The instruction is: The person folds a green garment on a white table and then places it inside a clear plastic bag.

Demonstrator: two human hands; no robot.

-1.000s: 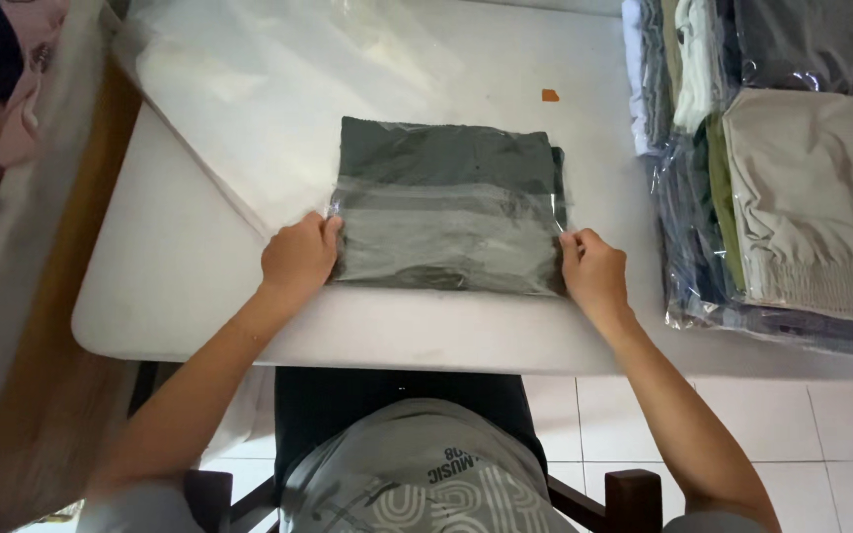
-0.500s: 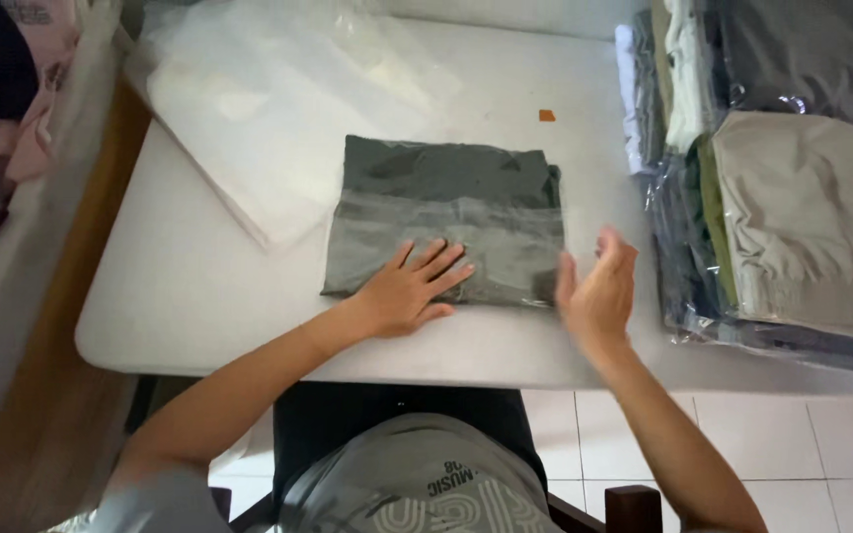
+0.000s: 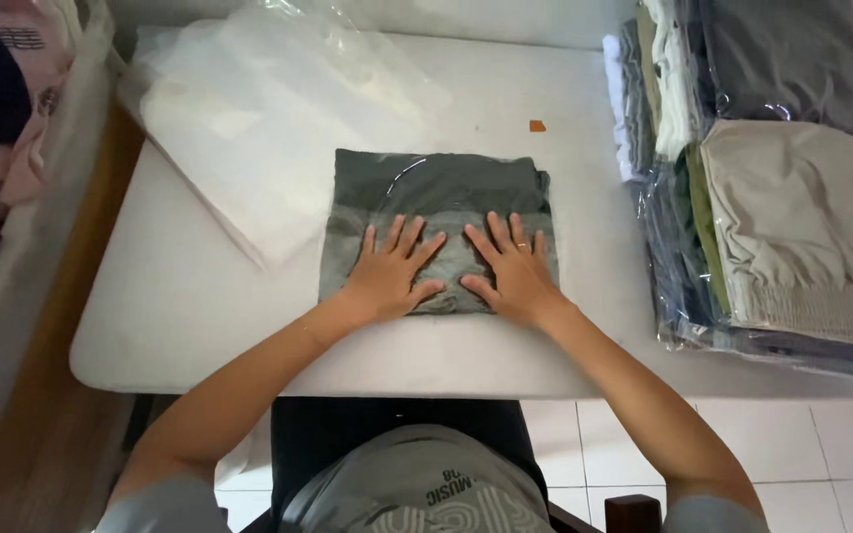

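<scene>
A dark green folded garment in a clear plastic bag lies in the middle of the white table. Both of my hands press flat on its near half. My left hand rests palm down with fingers spread. Beside it, my right hand lies the same way, thumbs almost meeting. Neither hand grips anything.
A stack of empty clear plastic bags lies at the table's back left. Piles of bagged folded clothes in grey, beige and green fill the right side. A small orange scrap sits behind the garment. Tiled floor shows below.
My hands left the bag's side edges and moved inward; both now lie flat on top of the bagged garment.
</scene>
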